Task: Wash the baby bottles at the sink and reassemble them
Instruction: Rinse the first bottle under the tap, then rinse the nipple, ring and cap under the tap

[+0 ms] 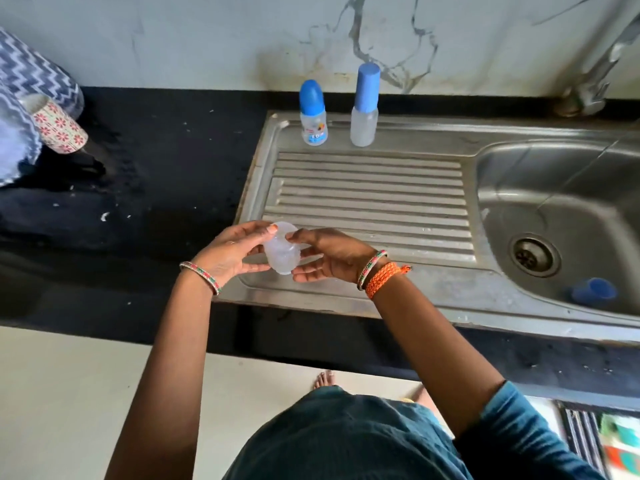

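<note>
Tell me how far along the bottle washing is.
Done, it seems: two capped bottles, the short one and the tall one, stand at the drainboard's back edge. In hand: both hands, left and right, hold a clear uncapped bottle. Left: a blue cap lies in the sink basin.

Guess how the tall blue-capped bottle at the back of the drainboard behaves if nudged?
The tall bottle is narrow for its height, so it would probably tip rather than slide. It looks empty and plastic, so likely light. If tipped, its round body may roll on the drainboard toward the short bottle beside it.
</note>
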The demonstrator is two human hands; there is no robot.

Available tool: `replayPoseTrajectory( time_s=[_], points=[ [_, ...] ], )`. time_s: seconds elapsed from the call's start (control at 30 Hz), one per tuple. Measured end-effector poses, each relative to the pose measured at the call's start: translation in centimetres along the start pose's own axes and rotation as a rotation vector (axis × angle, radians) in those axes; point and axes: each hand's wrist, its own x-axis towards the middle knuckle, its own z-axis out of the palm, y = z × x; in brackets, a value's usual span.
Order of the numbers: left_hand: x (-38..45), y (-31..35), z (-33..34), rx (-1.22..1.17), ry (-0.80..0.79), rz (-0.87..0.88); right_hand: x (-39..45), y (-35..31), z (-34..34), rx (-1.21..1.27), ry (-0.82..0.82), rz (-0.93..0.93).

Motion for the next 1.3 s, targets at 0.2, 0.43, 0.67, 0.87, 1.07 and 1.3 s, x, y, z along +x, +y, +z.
replayPoseTrajectory(
  time_s=[0.2,0.43,0.67,0.87,1.07,1.3],
  points=[
    [-0.5,-0.9,-1.9,-0.021,0.019,0.025,1.3,-0.3,1.9,-0.061,0.025,-0.004],
    [-0.9,-0.9,-3.0,-0.003,0.047,-0.005,1.4,-0.2,2.7,-0.169,0.037,0.013],
    [-1.9,4.7,-2.1,0.045,0.41,0.359,-2.6,-3.8,-1.5,-0.349,0.3,-0.212],
    [1.1,9.2,12.5,0.104,0.18,0.681,-7.8,-5.0,-10.3,-0.143,0.521,-0.332],
    [9.3,7.7,29.6,0.187,-0.173,0.374,-10.4,-1.4,-24.9,-0.192,0.729,-0.197],
    [17.9,6.7,40.4,0.198,-0.04,0.181,-3.7,4.7,-39.1,-1.179,0.604,-0.084]
  ],
)
